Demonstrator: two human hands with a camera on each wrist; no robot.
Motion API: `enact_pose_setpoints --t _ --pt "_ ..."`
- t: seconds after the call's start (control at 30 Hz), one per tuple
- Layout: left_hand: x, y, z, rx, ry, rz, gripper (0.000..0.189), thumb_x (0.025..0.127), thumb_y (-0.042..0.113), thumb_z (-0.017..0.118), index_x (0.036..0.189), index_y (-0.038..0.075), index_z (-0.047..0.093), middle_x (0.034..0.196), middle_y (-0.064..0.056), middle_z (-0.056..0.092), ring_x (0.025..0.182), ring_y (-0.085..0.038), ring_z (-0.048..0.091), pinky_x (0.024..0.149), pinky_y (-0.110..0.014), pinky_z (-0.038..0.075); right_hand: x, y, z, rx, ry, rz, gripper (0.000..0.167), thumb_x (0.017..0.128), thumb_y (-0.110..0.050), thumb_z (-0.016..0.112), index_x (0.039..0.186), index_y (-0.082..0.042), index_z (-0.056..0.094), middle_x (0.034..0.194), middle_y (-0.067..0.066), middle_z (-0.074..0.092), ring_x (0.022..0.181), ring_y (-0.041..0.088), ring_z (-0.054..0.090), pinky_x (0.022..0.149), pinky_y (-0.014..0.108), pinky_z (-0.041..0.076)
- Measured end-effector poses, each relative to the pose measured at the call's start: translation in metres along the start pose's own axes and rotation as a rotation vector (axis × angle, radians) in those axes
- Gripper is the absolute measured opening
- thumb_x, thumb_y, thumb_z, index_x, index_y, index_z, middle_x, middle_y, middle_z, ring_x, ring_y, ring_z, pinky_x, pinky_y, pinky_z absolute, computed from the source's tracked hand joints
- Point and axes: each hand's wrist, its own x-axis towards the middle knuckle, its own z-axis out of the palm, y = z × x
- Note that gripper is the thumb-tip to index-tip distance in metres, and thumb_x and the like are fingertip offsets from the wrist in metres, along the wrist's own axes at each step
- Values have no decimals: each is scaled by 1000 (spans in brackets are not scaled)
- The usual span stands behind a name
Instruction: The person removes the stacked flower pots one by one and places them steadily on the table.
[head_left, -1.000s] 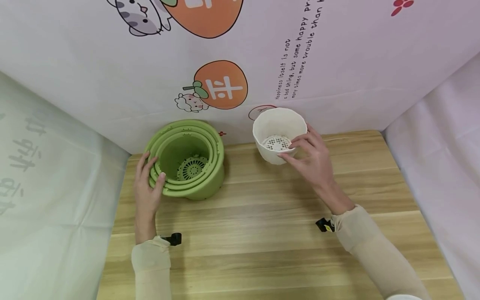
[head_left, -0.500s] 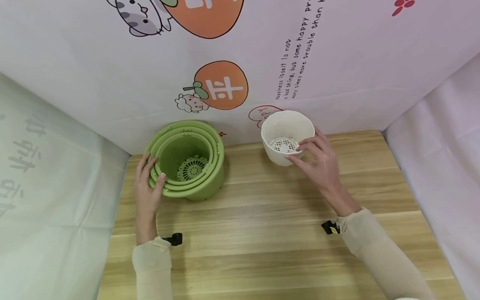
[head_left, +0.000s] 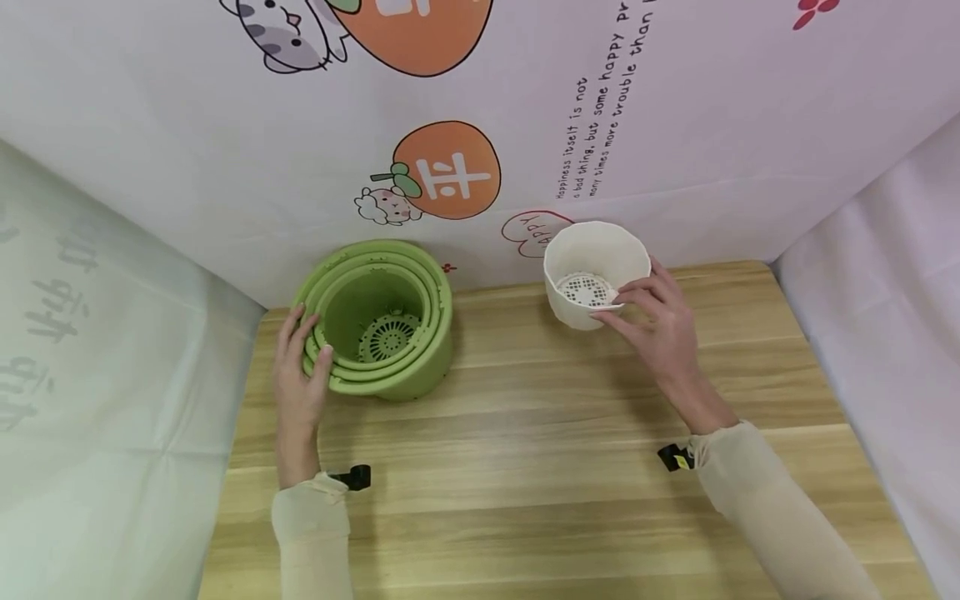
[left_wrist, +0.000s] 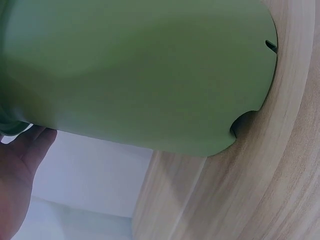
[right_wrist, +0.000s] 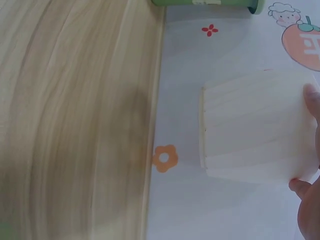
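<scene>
Several green plastic flowerpots (head_left: pixel 431 354) sit nested in one another at the back left of the table, slotted holes showing in the innermost floor. My left hand (head_left: pixel 300 379) holds their rim at the left front, the thumb at the front edge. In the left wrist view the green pot's smooth wall (left_wrist: pixel 150 75) fills much of the picture, with fingertips (left_wrist: pixel 42 145) just below its rim. To the right, a white flowerpot (head_left: pixel 573 312) with a perforated floor hangs above the table, tilted. My right hand (head_left: pixel 663 329) pinches its near right rim between thumb and fingers.
The wooden table (head_left: pixel 510 467) meets a white printed cloth (head_left: pixel 660 150) behind the pots. More cloth (head_left: pixel 112 333) hangs along the left and right sides. Bare wood lies between the green pots and the white one, and in front of them.
My right hand has carried the white flowerpot to the right, farther from the green stack. The left hand stays on the green rim.
</scene>
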Motion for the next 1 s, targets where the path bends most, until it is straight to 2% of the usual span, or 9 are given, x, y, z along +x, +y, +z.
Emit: enact_pose_setpoints --t 0.1,0.3,0.5,0.73,1.0 --pt "-2 1 0 -14 11 -2 52 95 32 57 137 0 57 153 -14 40 143 -35 32 114 -61 23 -1 5 -2 -16 -3 -5 31 52 2 94 73 4 71 86 18 66 125 45 53 114 46 35" --pt "0 2 0 -21 20 6 53 93 32 59 136 0 57 153 -13 41 143 -34 32 115 -58 23 -3 12 -6 -23 21 13 30 54 3 93 74 6 71 85 20 65 117 48 57 114 46 35" --pt "1 0 2 -25 20 14 57 94 38 59 135 -1 58 152 -14 42 143 -35 33 115 -59 24 -9 19 -9 -29 29 25 31 52 5 93 74 6 72 85 20 65 121 48 54 113 47 37" --pt "1 -1 4 -26 9 4 54 94 34 58 135 -1 57 153 -13 41 143 -33 32 115 -59 23 -14 30 -13 -64 20 27 30 54 5 92 73 7 70 85 20 65 111 49 58 115 46 33" --pt "1 -2 3 -13 9 5 52 93 27 57 136 -2 56 153 -15 40 143 -33 32 115 -59 24 -19 36 -16 -84 18 54 30 54 5 93 74 7 70 87 22 65 122 46 54 114 45 35"
